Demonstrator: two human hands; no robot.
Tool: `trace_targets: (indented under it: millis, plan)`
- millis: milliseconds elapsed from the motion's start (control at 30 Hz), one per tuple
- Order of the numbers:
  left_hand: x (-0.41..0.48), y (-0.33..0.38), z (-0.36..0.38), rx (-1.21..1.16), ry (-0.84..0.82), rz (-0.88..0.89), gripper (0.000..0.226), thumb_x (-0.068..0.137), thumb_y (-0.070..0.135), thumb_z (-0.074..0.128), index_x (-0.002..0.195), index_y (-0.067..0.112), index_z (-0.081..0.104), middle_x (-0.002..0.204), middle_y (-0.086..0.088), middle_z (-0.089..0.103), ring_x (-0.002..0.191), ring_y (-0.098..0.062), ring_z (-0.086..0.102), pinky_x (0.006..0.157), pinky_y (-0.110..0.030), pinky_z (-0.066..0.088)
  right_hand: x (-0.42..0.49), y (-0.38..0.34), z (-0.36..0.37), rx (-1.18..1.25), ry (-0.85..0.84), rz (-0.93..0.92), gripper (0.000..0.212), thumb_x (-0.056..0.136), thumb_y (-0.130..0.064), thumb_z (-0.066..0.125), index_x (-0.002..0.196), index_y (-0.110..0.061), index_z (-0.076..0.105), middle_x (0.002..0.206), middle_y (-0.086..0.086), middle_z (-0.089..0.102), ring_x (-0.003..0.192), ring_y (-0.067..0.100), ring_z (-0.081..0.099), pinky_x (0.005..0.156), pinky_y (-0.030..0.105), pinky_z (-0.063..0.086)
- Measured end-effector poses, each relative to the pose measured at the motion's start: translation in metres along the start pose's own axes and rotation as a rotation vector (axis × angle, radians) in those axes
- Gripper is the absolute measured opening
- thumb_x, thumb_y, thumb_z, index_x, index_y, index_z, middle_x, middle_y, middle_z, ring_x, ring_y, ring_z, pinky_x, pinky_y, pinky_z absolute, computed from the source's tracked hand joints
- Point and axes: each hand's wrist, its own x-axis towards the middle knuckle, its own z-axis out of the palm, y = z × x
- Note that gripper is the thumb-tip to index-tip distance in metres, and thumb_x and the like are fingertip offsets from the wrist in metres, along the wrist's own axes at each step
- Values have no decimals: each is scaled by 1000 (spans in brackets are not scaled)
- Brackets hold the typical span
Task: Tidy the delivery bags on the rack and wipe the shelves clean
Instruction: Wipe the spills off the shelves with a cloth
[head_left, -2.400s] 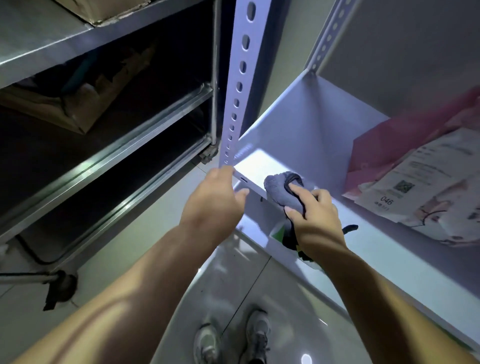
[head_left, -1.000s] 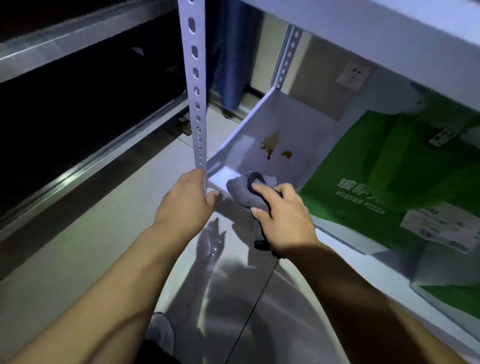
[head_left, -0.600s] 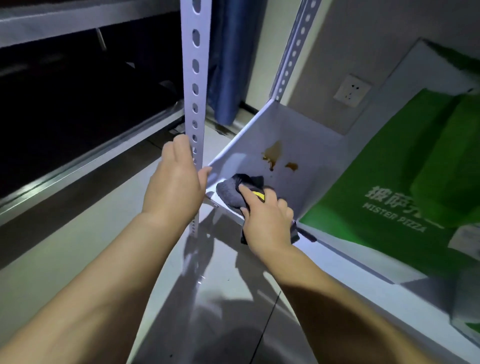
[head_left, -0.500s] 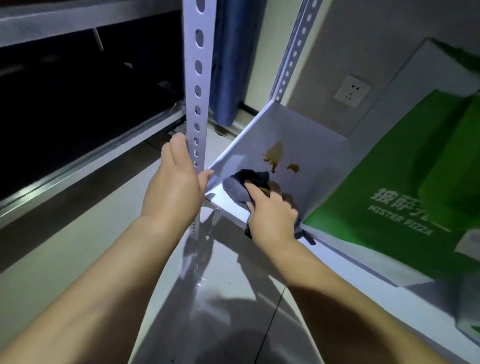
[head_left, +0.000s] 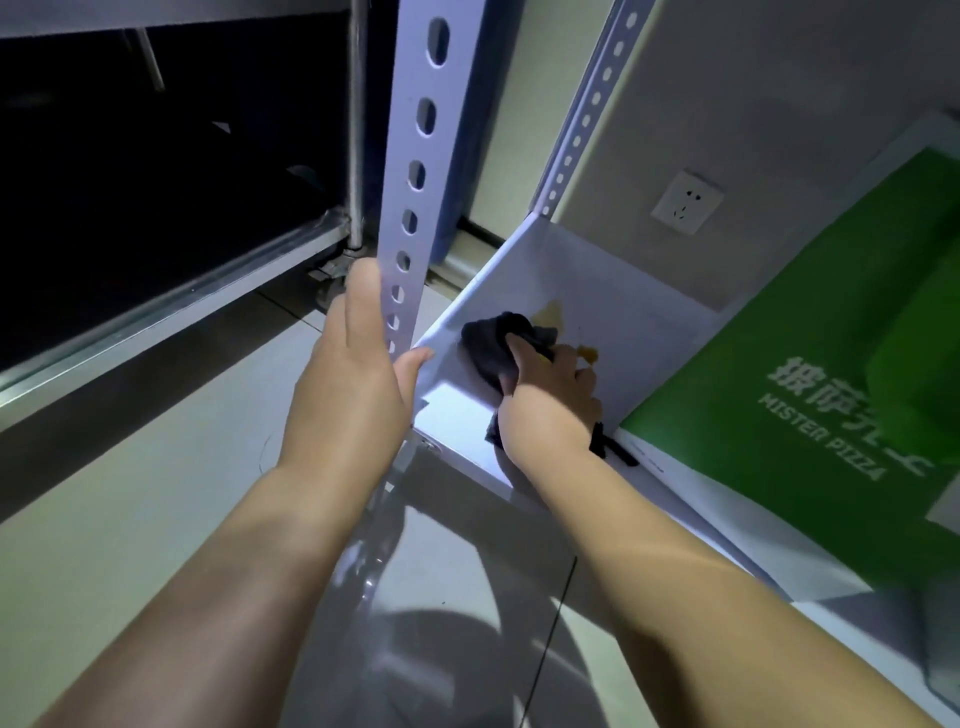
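White lettering "MISTER PIZZA", under larger Chinese characters, stands on the green delivery bag (head_left: 810, 415) right of the hands.

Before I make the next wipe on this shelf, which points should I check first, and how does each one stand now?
1. Right hand grips the cloth on the shelf: ok.
2. Left hand holds the upright post: ok.
3. Brown stains wiped away: not ok, two marks show.
4. Green bag apart from the stains: ok.
5. Cloth wet enough: cannot tell.
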Motion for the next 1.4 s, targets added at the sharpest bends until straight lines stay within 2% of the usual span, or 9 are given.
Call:
trace_targets:
  millis: [200, 400, 567, 700, 900, 1000, 1167, 1300, 1400]
  plan:
    - [2, -2, 0, -6, -23, -4, 56, 87, 19, 63, 130, 19, 27, 104, 2, 44, 77, -4, 30, 54, -14, 26, 15, 2, -23, 258, 190, 187, 56, 93, -24, 45, 142, -39, 23, 145, 13, 18, 118, 35, 36, 87, 44, 40]
    - [2, -4, -1, -49, -51, -18, 57, 87, 21, 63, 132, 20, 28, 112, 0, 45, 88, -10, 37, 59, -21, 32, 28, 12, -30, 193, 103, 287, 64, 86, -20, 54, 142, -17, 22, 145, 21, 14, 122, 44, 31, 91, 53, 39]
    - [2, -5, 0, -45, -52, -10, 59, 87, 23, 63, 133, 23, 26, 114, 1, 44, 91, -14, 40, 64, -29, 36, 21, 29, -20, 70, 81, 332, 66, 84, -21, 57, 141, -16, 23, 144, 21, 15, 121, 43, 31, 89, 52, 41]
    - [2, -4, 0, -55, -53, -9, 60, 87, 22, 63, 134, 25, 25, 116, 1, 44, 93, -15, 41, 65, -30, 37, 17, 40, -23, 178, 153, 391, 66, 82, -16, 57, 140, -15, 25, 142, 22, 18, 116, 44, 39, 84, 48, 44]
    - [2, -4, -1, -72, -50, -12, 57, 88, 21, 62, 133, 24, 27, 114, 2, 45, 94, -16, 41, 64, -31, 37, 32, 37, -28, 194, 100, 442, 70, 79, -19, 62, 137, -8, 25, 144, 26, 16, 120, 46, 36, 98, 47, 36]
    - [1, -3, -2, -83, -54, -16, 59, 88, 23, 62, 135, 27, 26, 114, 2, 45, 95, -17, 43, 66, -33, 42, 40, 26, -26, 133, 35, 389, 81, 80, -30, 65, 143, -15, 17, 147, 20, 14, 125, 45, 29, 95, 55, 37]
    - [2, -4, -3, -93, -53, -16, 59, 88, 23, 63, 134, 29, 26, 111, 4, 44, 91, -17, 41, 66, -34, 41, 39, -7, -19, 120, 45, 88, 47, 94, -29, 42, 140, -27, 30, 146, 10, 22, 116, 40, 34, 91, 51, 38]
    - [1, -4, -5, -86, -66, -23, 57, 87, 22, 62, 133, 27, 28, 108, 3, 44, 86, -13, 39, 62, -32, 38, 11, -10, -3, 7, -10, -70, 49, 94, -32, 42, 139, -41, 26, 143, 5, 23, 112, 35, 35, 87, 44, 36]
    - [1, -4, -7, -99, -77, -25, 57, 88, 23, 62, 133, 29, 28, 108, 4, 45, 84, -12, 39, 63, -32, 38, 3, 8, -2, -11, 8, -26, 55, 91, -33, 48, 140, -39, 25, 138, 9, 26, 112, 35, 35, 89, 45, 37]
